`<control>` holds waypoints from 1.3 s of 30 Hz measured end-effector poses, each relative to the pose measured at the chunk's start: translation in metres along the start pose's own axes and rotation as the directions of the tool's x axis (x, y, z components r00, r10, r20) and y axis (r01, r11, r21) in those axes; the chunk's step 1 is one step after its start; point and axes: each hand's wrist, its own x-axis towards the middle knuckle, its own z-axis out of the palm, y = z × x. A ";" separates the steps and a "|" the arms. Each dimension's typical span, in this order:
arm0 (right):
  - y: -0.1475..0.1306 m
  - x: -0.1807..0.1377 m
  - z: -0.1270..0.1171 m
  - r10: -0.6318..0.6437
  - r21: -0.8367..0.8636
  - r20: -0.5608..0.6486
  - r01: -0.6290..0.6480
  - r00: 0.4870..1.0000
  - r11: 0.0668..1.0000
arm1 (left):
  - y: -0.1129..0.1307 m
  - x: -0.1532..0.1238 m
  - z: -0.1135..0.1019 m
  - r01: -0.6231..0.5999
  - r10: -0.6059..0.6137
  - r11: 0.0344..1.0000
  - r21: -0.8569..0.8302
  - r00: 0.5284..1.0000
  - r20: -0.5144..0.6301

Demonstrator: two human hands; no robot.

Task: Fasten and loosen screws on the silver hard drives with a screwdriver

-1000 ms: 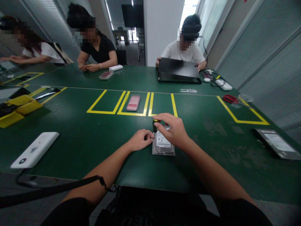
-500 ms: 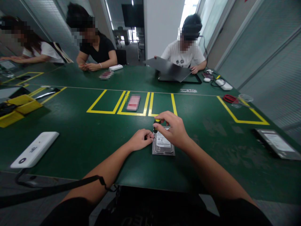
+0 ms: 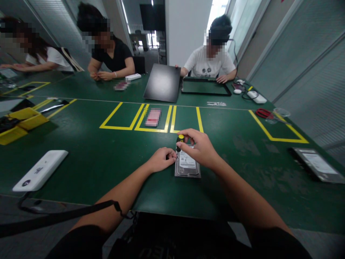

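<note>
Yellow-capped screwdriver (image 3: pixel 181 138) fills right hand's grip (image 3: pixel 201 145) over hard drive (image 3: pixel 188 169), near bench (image 3: pixel 107 158) front edge. Left hand's grip (image 3: pixel 161 159): cannot tell.

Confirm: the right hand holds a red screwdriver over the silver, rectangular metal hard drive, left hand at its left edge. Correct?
Wrong colour: the head view shows a black and yellow screwdriver. The right hand does hold it over the hard drive, the left hand at its left edge.
</note>
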 end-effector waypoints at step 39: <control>-0.020 -0.025 -0.073 0.204 0.012 -0.096 -0.203 0.974 0.979 | -0.007 -0.002 0.001 -0.056 0.056 0.997 -0.059 0.998 -0.005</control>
